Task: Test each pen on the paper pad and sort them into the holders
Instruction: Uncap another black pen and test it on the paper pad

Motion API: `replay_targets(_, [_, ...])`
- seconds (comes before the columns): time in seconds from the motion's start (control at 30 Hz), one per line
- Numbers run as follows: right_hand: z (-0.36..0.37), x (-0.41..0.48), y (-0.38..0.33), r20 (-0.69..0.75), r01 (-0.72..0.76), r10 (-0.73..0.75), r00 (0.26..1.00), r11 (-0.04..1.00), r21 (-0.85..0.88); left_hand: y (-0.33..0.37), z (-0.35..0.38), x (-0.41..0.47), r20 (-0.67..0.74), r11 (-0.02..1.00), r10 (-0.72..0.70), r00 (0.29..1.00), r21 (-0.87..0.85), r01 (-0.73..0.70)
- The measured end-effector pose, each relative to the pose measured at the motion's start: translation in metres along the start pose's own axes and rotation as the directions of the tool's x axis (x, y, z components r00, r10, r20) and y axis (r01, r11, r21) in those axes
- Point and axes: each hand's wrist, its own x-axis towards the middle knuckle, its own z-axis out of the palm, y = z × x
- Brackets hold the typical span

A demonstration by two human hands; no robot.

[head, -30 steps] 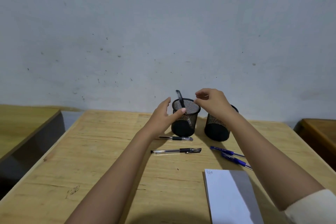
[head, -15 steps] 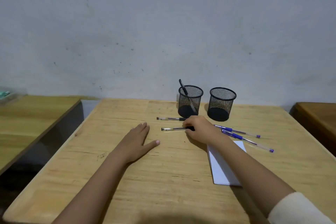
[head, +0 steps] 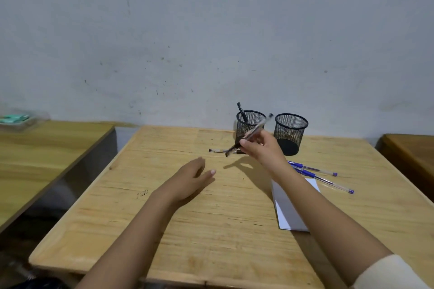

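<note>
My right hand [head: 261,149] holds a clear black-capped pen [head: 254,131] tilted in the air in front of the left mesh holder [head: 244,124], which has one black pen [head: 242,111] standing in it. The right mesh holder [head: 290,132] looks empty. Another black pen [head: 217,150] lies on the desk just beyond the raised one. Two blue pens [head: 317,172] lie to the right, past the white paper pad [head: 287,209], which my right forearm partly covers. My left hand [head: 191,177] rests flat and open on the desk.
The wooden desk [head: 211,230] ends at a grey wall behind the holders. A second desk [head: 35,159] stands to the left with a greenish object [head: 14,118] at its far end. Another wooden surface [head: 413,152] shows at the right edge.
My right hand left the left holder, came down on the nearer black pen and has lifted it off the desk. My left hand dropped flat onto the desk. The camera view shifted.
</note>
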Motion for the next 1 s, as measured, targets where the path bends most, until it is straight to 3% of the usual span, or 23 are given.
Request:
replay_targets(0.07, [0.002,-0.007,0.0,0.024,-0.047,0.043,0.999,0.983,0.176,0.018,0.006,-0.004,-0.068,0.919,-0.017,0.998,-0.395,-0.011])
replay_targets(0.1, [0.003,-0.01,0.001,0.03,-0.052,0.046,0.999,0.97,0.236,0.027,0.006,-0.003,-0.133,0.888,0.013,0.991,-0.454,-0.073])
replay_targets(0.17, [0.005,-0.017,0.002,0.021,-0.043,0.039,0.999,0.946,0.321,0.039,0.005,0.001,-0.27,0.904,0.119,0.956,-0.368,-0.216])
replay_targets(0.33, [0.002,-0.032,-0.005,0.026,0.003,-0.014,1.0,0.923,0.386,0.051,0.005,0.003,-0.382,0.78,0.104,0.918,-0.541,-0.314])
replay_targets(0.57, [-0.005,-0.043,-0.016,0.039,0.023,-0.037,0.999,0.945,0.325,0.067,0.01,-0.003,-0.402,0.637,0.112,0.909,-0.673,-0.377])
replay_targets(1.0, [-0.02,-0.05,-0.019,0.04,0.023,-0.035,0.999,0.96,0.278,0.078,0.015,-0.008,-0.369,0.652,0.195,0.909,-0.643,-0.401])
